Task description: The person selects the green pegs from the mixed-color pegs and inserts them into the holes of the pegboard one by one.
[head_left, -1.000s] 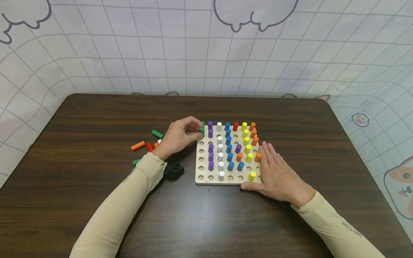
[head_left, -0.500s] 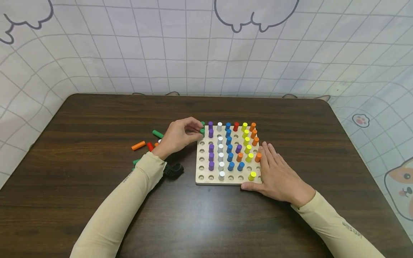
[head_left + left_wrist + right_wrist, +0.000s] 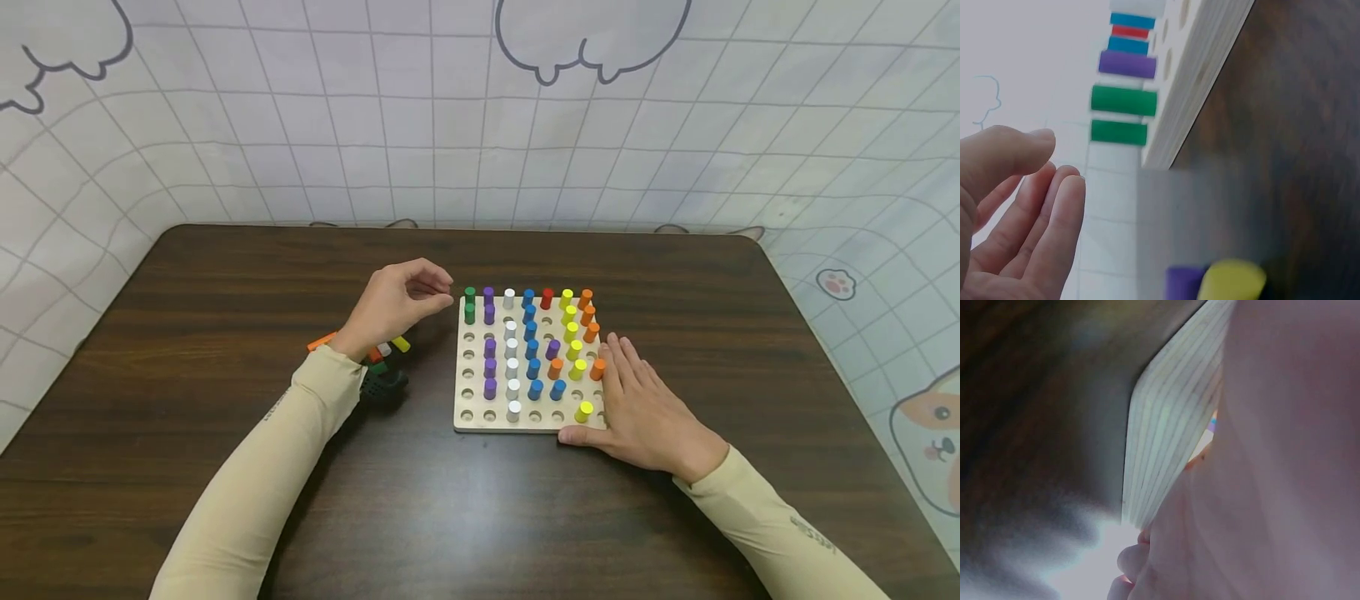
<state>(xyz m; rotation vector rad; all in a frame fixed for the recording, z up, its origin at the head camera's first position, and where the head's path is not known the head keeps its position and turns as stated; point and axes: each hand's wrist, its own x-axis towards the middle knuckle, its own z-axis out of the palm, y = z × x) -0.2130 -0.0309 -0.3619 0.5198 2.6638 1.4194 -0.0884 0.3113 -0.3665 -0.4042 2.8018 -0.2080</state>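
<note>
A wooden pegboard [image 3: 467, 383] carries columns of purple, white, blue, yellow and orange pegs. Two green pegs, the nearer green peg [image 3: 469, 314] among them, stand upright at its back left corner. Just left of that corner is my left hand [image 3: 390, 302], holding nothing, its thumb and fingers loosely bent and apart. The left wrist view shows a gap between the fingertips and the green pegs [image 3: 1124, 100]. My right hand [image 3: 656, 408] rests along the board's right side, fingers straight, thumb at the front edge. In the right wrist view its palm covers most of the board.
Loose pegs lie left of the board, partly behind the left wrist, including a yellow peg [image 3: 401, 343] and an orange peg [image 3: 321, 341]. A dark wrist device [image 3: 384, 385] shows below the left wrist. The dark wooden table [image 3: 465, 517] ends at a grid-patterned wall.
My left hand has let go of the nearer green peg, which stays upright in the board, and has drawn back left. The right hand stays put.
</note>
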